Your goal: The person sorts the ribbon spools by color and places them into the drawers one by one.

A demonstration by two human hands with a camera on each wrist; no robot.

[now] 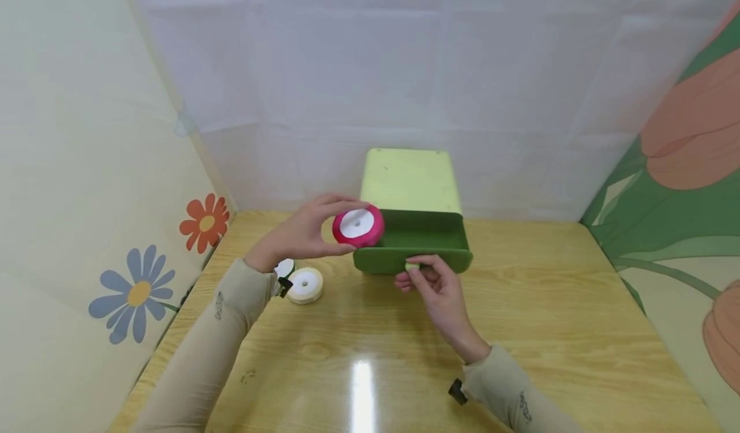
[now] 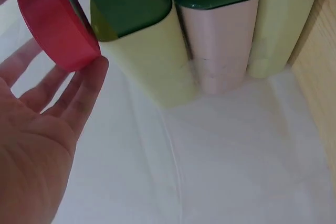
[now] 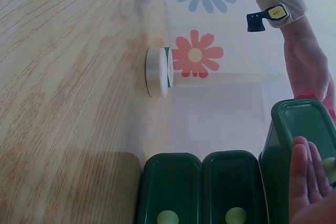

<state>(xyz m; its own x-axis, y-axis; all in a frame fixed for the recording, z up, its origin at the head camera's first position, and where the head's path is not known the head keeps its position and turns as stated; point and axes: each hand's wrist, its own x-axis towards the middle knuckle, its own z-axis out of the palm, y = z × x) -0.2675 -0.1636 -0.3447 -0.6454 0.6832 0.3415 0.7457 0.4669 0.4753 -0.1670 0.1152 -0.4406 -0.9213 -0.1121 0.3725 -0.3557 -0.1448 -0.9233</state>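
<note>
My left hand (image 1: 300,232) grips a bright pink ribbon roll (image 1: 374,227) by its edge, thumb below and fingers above. The roll's white face with a small centre hole points toward the head camera. It overlaps the left end of the pulled-out green drawer (image 1: 370,261). With thumb and fingers, my right hand (image 1: 440,295) pinches the light green knob (image 1: 412,266) on that drawer's front. The drawer belongs to the top of a pale yellow drawer cabinet (image 1: 410,176). No item shows in the visible part of its inside.
A cream ribbon roll (image 1: 312,285) lies on the wooden table (image 1: 549,304), left of the cabinet. Behind it sits a green-edged roll (image 1: 283,267), partly hidden by my left wrist. Below the pulled-out drawer are two more green drawers (image 3: 170,182), pushed in. White cloth (image 1: 324,99) hangs behind.
</note>
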